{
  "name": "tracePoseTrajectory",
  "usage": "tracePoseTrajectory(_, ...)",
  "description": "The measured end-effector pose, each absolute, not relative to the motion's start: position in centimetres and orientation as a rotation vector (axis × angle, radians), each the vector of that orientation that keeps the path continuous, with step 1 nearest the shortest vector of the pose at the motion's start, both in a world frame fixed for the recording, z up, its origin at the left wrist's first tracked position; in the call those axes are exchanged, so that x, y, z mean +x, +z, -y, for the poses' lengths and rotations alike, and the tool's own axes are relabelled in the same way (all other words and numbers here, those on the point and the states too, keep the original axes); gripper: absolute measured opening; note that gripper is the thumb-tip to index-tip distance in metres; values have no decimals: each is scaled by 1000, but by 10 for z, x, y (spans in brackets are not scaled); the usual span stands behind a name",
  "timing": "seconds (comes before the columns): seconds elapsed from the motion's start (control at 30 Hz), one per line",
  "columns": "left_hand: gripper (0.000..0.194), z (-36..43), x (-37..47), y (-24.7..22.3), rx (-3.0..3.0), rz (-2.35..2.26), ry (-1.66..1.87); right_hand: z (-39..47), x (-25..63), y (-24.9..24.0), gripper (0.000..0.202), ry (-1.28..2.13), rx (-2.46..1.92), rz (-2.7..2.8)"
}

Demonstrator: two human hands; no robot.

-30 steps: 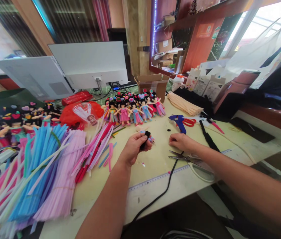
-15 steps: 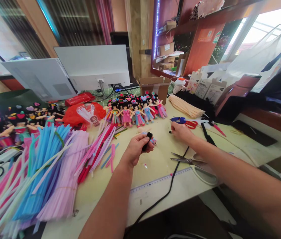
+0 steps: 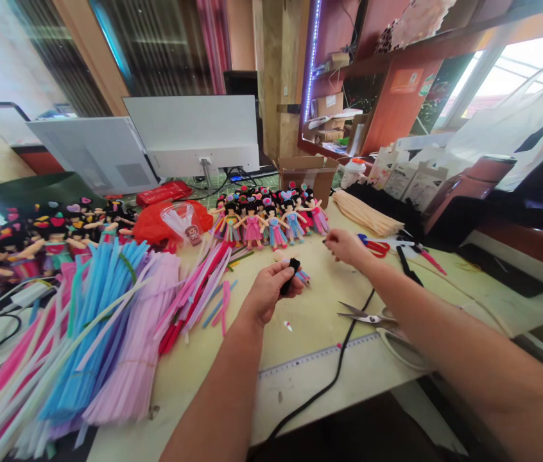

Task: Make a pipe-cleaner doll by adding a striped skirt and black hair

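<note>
My left hand (image 3: 271, 289) is closed around a small doll (image 3: 303, 277). Its black fuzzy hair (image 3: 294, 264) sticks up past the thumb, and pink and blue strands show beyond the fingers. To the right, above the table, my right hand (image 3: 344, 248) is pinched on a tiny black piece (image 3: 325, 242), too small to make out. Just behind that hand lies a tool with red loop handles (image 3: 377, 248), its blue part mostly covered. Scissors (image 3: 368, 317) with open blades rest below my right forearm, which partly hides their pale handles.
Finished dolls (image 3: 271, 221) stand grouped at the back before a cardboard box (image 3: 307, 172). Bundles of coloured pipe cleaners (image 3: 129, 346) fill the left. A ruler (image 3: 300, 363) lies near the front edge, crossed by a black cable (image 3: 334, 369). Beige strips (image 3: 368, 213) lie at the back right.
My right hand has drawn back from the blue tool and come slightly nearer, holding the tiny black piece. My left hand keeps its hold on the doll. The view has shifted slightly.
</note>
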State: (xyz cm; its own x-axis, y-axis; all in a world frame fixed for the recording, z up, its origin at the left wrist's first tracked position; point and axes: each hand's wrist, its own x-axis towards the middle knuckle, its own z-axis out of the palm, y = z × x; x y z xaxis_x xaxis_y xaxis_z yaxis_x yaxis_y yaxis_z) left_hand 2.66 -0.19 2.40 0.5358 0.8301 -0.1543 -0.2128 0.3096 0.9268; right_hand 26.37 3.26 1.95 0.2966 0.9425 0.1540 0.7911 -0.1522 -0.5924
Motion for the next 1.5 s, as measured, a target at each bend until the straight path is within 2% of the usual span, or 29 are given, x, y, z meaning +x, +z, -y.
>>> tracePoseTrajectory(0.23,26,4,29,22,985,-702,822,-114,252,119,8,180,-1619,1236)
tracePoseTrajectory(0.4,31,4,28,20,904,-711,864,-177,267,186,9,-3,-1668,1182)
tracePoseTrajectory(0.53,40,-2,27,12,792,-698,870,-221,282,206,9,-121,-1803,1217)
tracePoseTrajectory(0.63,45,-10,25,0,725,-659,824,-252,286,198,14,-121,-1903,1277)
tracePoseTrajectory(0.8,42,-17,20,-9,663,-668,822,-279,284,165,6,-56,-2014,1421)
tracePoseTrajectory(0.87,41,-16,18,-5,636,-697,848,-277,282,159,10,-64,-2034,1434)
tracePoseTrajectory(1.03,36,-9,15,15,608,-783,975,-247,258,164,49,-112,-1960,1492)
tracePoseTrajectory(1.1,33,-10,13,20,583,-778,996,-226,235,165,48,-121,-1889,1530)
tracePoseTrajectory(1.17,28,-12,12,22,547,-769,1035,-194,207,157,39,-76,-1783,1614)
tracePoseTrajectory(1.3,27,-15,10,21,532,-833,1127,-101,165,111,18,457,-1424,1856)
tracePoseTrajectory(1.37,28,-14,12,21,553,-851,1151,-58,157,82,21,734,-1339,1920)
tracePoseTrajectory(1.5,27,-6,20,21,563,-770,1130,-7,159,42,27,1074,-1289,1725)
